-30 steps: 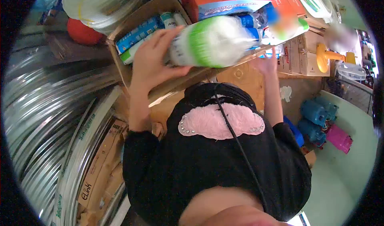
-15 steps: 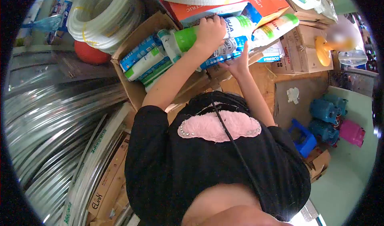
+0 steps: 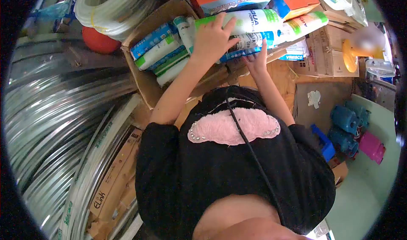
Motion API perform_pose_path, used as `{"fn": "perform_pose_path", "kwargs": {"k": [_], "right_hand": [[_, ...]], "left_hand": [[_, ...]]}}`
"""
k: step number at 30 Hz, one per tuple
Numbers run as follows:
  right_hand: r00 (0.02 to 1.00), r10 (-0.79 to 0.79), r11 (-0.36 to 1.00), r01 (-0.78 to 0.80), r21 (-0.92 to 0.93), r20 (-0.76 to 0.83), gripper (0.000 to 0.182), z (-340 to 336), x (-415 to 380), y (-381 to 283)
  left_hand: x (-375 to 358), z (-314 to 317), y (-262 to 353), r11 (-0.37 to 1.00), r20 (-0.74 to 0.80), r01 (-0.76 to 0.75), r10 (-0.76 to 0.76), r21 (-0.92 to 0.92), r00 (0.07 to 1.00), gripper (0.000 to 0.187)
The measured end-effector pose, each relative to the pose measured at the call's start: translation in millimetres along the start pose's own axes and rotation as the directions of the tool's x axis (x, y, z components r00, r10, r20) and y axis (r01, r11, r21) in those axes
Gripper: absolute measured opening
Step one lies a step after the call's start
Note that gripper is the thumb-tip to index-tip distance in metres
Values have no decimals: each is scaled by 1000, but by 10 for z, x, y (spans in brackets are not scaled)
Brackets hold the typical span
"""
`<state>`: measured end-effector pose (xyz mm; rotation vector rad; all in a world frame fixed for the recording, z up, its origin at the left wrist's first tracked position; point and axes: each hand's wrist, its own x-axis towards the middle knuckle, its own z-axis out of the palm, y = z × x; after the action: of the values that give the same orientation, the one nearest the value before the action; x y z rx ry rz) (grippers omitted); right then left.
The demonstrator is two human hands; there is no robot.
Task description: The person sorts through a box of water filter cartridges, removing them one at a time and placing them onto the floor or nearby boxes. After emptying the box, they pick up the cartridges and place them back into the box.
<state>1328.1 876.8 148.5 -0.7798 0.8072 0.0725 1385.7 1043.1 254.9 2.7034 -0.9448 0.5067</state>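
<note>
A large green-and-white water filter cartridge (image 3: 254,21), printed "AQUA", lies across the top of an open cardboard box (image 3: 144,85). My left hand (image 3: 212,38) is over its left end, fingers spread; whether the fingertips press on it is hard to tell. Below it sits a smaller blue-and-white filter cartridge (image 3: 253,40). My right hand (image 3: 257,64) holds the lower right side of this one, thumb upright against it and fingers partly hidden beneath. Several wrapped cartridges (image 3: 159,57) lie on the box's left side. Another green-and-white cartridge (image 3: 307,25) rests at the right.
Coils of clear hose (image 3: 112,11) and a red ball-like object (image 3: 100,39) stand at the left, above large rolls of tubing (image 3: 63,125). An orange box (image 3: 292,2) is behind. Cartons (image 3: 326,53), a yellow object (image 3: 350,55) and blue pumps (image 3: 344,119) are at the right.
My left hand has moved a little left and down along the large cartridge, its fingers now spread instead of wrapped over it. The right hand stays by the smaller cartridge. The view has shifted slightly.
</note>
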Motion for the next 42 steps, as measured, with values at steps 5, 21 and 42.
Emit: {"fn": "perform_pose_path", "kwargs": {"k": [5, 21, 42], "right_hand": [[993, 69, 997, -64, 52, -93, 79, -127, 147, 80], [987, 53, 998, -57, -20, -150, 85, -283, 21, 219], [989, 115, 983, -100, 153, -93, 86, -595, -121, -5]], "left_hand": [[-240, -144, -249, 986, -20, 142, -144, -87, 989, 51], [-2728, 1881, -1706, 724, 723, 666, -556, 180, 409, 63], [-2797, 1884, -1813, 882, 845, 449, -126, -145, 519, 116]]}}
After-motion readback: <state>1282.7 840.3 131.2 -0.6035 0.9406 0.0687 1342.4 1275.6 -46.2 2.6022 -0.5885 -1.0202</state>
